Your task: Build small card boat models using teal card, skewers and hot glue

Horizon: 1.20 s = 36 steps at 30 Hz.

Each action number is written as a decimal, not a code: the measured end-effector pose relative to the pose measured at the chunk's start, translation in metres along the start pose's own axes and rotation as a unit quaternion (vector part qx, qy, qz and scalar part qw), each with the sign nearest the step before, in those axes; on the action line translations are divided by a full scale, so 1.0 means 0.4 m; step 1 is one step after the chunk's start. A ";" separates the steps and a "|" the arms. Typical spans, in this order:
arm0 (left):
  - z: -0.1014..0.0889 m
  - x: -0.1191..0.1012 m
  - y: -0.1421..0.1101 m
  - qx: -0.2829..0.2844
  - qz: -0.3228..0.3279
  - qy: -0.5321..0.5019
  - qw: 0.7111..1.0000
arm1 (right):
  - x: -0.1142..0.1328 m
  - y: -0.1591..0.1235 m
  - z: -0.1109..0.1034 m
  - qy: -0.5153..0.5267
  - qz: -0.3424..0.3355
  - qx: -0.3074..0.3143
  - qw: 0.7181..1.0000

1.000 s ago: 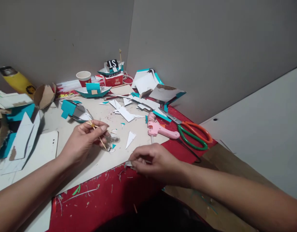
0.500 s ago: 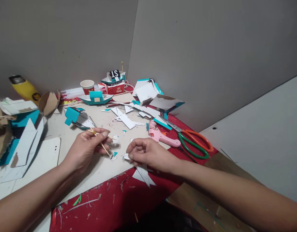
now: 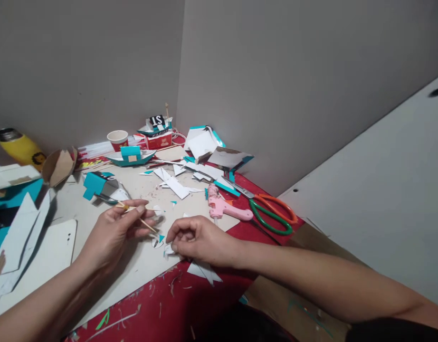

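Observation:
My left hand [image 3: 115, 228] pinches two crossed thin wooden sticks [image 3: 135, 214] above the pale board [image 3: 108, 270]. My right hand [image 3: 195, 240] is curled, its fingertips closed on a small white paper scrap [image 3: 168, 249] near the board's front edge. White triangular paper pieces [image 3: 204, 271] lie under my right wrist on the red surface. Tiny teal and white scraps [image 3: 158, 240] sit between the two hands.
A pink glue gun [image 3: 224, 206] and orange-and-green scissors [image 3: 271, 213] lie to the right. Teal paper boats [image 3: 131, 156], a paper cup [image 3: 118, 139], a yellow bottle [image 3: 19, 146], cut cardboard [image 3: 12, 237] and strips [image 3: 176, 183] crowd the back and left. Grey walls meet in the corner.
My right hand came up from the red surface to the board's edge, toward my left hand, with a small white scrap pinched in it. The left hand kept holding the sticks.

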<state>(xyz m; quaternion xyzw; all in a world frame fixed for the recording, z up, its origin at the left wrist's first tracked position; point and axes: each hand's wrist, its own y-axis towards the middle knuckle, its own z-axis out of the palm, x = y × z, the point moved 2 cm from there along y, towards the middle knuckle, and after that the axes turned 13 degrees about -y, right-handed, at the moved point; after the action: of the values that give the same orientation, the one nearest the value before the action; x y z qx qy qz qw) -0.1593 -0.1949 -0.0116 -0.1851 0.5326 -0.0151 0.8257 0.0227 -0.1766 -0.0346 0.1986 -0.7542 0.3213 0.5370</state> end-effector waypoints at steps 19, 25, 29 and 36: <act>0.016 -0.023 -0.021 -0.022 0.008 -0.004 1.000 | -0.021 -0.018 -0.051 0.074 -0.039 -0.076 0.994; 0.008 -0.027 -0.028 -0.011 0.017 0.028 0.999 | -0.019 -0.015 -0.051 0.114 0.041 -0.059 0.991; 0.017 -0.026 -0.035 0.001 0.012 0.017 1.000 | -0.007 -0.012 -0.040 0.139 0.022 -0.052 0.989; 0.026 -0.013 -0.046 0.015 -0.004 0.014 1.000 | -0.003 -0.008 -0.019 0.136 -0.011 -0.052 0.989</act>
<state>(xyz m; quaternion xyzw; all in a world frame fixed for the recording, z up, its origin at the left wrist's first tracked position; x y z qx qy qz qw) -0.1493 -0.2077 0.0027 -0.1750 0.5432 -0.0292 0.8206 0.0303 -0.1734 -0.0331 0.1331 -0.6879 0.2997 0.6475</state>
